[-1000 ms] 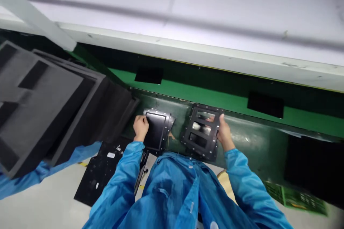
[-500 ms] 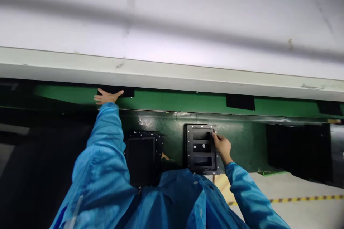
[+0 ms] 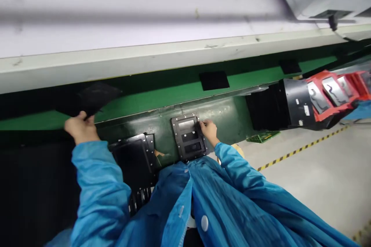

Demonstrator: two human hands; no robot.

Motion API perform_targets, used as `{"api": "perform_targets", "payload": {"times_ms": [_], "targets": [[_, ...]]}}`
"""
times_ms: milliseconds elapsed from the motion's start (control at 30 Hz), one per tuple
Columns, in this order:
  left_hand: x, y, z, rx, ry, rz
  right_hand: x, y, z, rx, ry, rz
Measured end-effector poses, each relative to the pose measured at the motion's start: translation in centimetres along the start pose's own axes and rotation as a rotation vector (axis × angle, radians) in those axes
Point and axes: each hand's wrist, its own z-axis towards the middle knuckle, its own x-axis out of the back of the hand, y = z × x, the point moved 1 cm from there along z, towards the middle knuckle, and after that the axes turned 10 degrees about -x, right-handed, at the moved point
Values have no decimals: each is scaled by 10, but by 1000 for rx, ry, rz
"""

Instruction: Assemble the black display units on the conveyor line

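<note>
Over the green belt my left hand (image 3: 82, 128) is closed, its fingers pinching the near edge of a thin black sheet (image 3: 100, 94), which is tilted up and partly in shadow. My right hand (image 3: 209, 131) grips the right edge of a black frame (image 3: 183, 137) with three rectangular openings and light dots along its rim. The frame lies on the dark green ledge (image 3: 228, 117) in front of me. Between my arms, to the left, black panels (image 3: 131, 160) with dotted rims lie stacked and partly overlapping.
Farther right on the belt (image 3: 171, 88) are a black sheet (image 3: 213, 80) and another one (image 3: 290, 66). A stack of black parts (image 3: 268, 106) and red holders (image 3: 330, 94) stand on the right. A white-grey shelf (image 3: 139, 56) overhangs the belt.
My left hand has gone from lying spread on a black sheet to holding it raised. My right hand stays on the frame. The view has turned right, bringing the red holders into sight.
</note>
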Motion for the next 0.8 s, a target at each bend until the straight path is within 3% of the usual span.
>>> {"api": "perform_targets", "payload": {"times_ms": [67, 133, 200, 267, 333, 400, 467, 533, 567, 600, 667, 733, 800], "targets": [[-25, -12, -79, -48, 47, -208, -2, 0, -20, 20, -271, 253], [-52, -29, -158, -47, -57, -339, -7, -7, -46, 66, -658, 500], [-71, -46, -229, -20, -172, -314, -5, -13, -71, 141, -947, 660], [-77, -56, -282, -32, -268, -240, 8, -12, -85, 227, -1066, 724], [-71, -54, -318, -68, -337, -160, 33, 1, -84, 279, -1096, 710], [-62, -43, -338, -108, -392, -100, 65, 19, -70, 286, -1026, 674], [-59, -27, -349, -154, -454, -42, 94, 31, -49, 305, -815, 692], [-67, -11, -356, -209, -552, 40, 112, 30, -32, 389, -591, 743], [-75, -5, -358, -227, -611, 82, 113, 26, -27, 450, -552, 759], [-86, 0, -360, -235, -668, 116, 111, 21, -25, 506, -585, 760], [-109, 4, -363, -227, -741, 137, 94, 13, -26, 545, -819, 741], [-131, -1, -363, -199, -752, 123, 69, 16, -32, 432, -1072, 758], [-143, -15, -359, -145, -750, 120, 45, 30, -37, 230, -1191, 829]]}}
